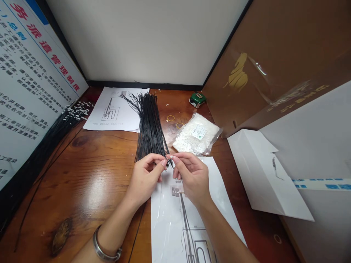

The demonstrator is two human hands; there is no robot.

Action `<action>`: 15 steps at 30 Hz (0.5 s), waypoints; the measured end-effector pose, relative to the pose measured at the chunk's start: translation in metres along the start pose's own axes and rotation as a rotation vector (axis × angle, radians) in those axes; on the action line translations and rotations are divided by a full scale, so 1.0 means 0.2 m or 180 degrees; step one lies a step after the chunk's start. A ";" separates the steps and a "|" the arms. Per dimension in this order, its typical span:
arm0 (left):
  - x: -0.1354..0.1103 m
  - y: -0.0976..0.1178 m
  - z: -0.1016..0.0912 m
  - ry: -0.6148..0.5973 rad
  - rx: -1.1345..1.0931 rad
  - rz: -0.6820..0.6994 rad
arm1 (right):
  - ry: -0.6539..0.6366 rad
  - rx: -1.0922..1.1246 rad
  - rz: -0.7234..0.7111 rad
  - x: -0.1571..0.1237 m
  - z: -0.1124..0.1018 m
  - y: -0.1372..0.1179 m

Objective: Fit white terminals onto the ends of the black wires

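Observation:
My left hand is closed in a pinch near the lower end of a bundle of thin black wires. What its fingertips hold looks like the end of one black wire, mostly hidden by the thumb. Facing it, my right hand pinches a tiny white connector. The fingertips of both hands nearly meet. Below them lies a white sheet with a printed wiring drawing. Behind my right hand rests a clear plastic bag of small white parts. A single black wire runs down under my left forearm.
Another printed sheet lies at the back left. Many black wires with white connectors lean along the left panel. A green tape measure and yellow rubber bands are at the back. On the right stand a brown box and folded white card.

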State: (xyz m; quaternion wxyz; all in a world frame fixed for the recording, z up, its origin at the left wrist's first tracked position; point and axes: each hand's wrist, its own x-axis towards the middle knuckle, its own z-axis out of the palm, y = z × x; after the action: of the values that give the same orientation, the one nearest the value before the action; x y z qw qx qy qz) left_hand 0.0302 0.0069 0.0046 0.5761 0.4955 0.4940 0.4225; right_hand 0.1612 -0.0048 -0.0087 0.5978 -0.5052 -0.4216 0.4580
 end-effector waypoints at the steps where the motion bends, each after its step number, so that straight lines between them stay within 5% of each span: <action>1: 0.00 0.00 0.00 -0.0001 -0.0001 0.0002 | 0.0023 -0.0026 -0.0004 0.00 0.00 0.00; 15: 0.01 0.00 0.01 -0.0008 -0.0077 -0.0032 | -0.0020 -0.0128 -0.0172 0.00 -0.02 0.01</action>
State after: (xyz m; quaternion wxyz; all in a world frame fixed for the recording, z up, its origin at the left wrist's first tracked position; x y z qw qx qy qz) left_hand 0.0317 0.0079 0.0047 0.5848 0.4865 0.4907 0.4250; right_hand 0.1642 -0.0060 -0.0108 0.5983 -0.5040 -0.4461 0.4347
